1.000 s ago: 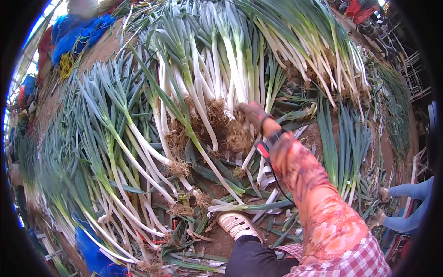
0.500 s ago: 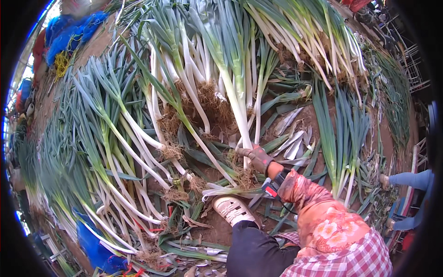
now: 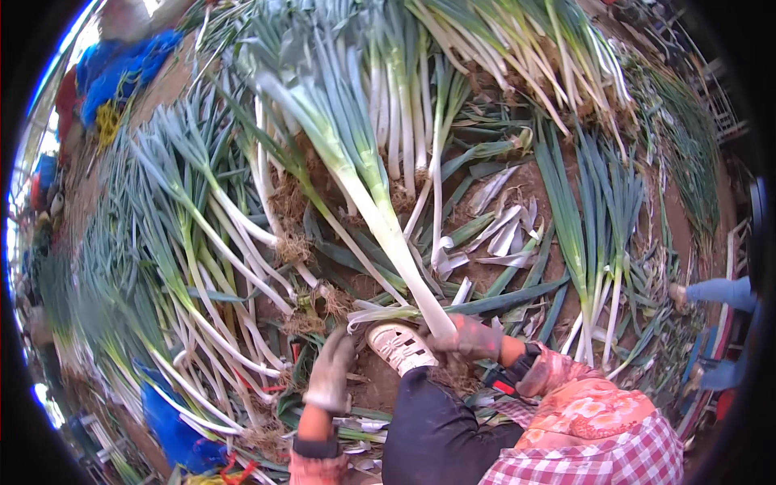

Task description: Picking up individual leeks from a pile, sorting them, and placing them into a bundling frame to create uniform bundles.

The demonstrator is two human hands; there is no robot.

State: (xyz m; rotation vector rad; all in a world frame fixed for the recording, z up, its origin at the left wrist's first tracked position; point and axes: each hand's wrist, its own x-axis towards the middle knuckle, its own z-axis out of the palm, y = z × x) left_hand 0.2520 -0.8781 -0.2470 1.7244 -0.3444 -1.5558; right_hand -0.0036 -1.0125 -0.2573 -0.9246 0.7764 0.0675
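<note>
A thick leek [image 3: 396,242] slants across the middle, white stalk toward me and green leaves pointing away. My gloved right hand [image 3: 466,339] is closed round its white lower end, just right of my light shoe [image 3: 398,346]. Brown roots [image 3: 454,378] hang below that hand. On the left of the shoe, my gloved left hand [image 3: 330,372] is held with fingers stretched forward and nothing in it. Its nearest things are the root ends of a heap of leeks [image 3: 234,299] on the left.
More leeks lie in a pile [image 3: 517,56] at the far right and in a small bunch [image 3: 594,242] at the right. Peeled leaves [image 3: 509,230] litter the soil. Blue netting [image 3: 129,65] lies far left, a blue sheet [image 3: 182,424] near left. Another person's leg [image 3: 719,293] shows at the right edge.
My right hand has drawn the leek toward me, its leaves tilting left. My left hand has come into view from the lower edge.
</note>
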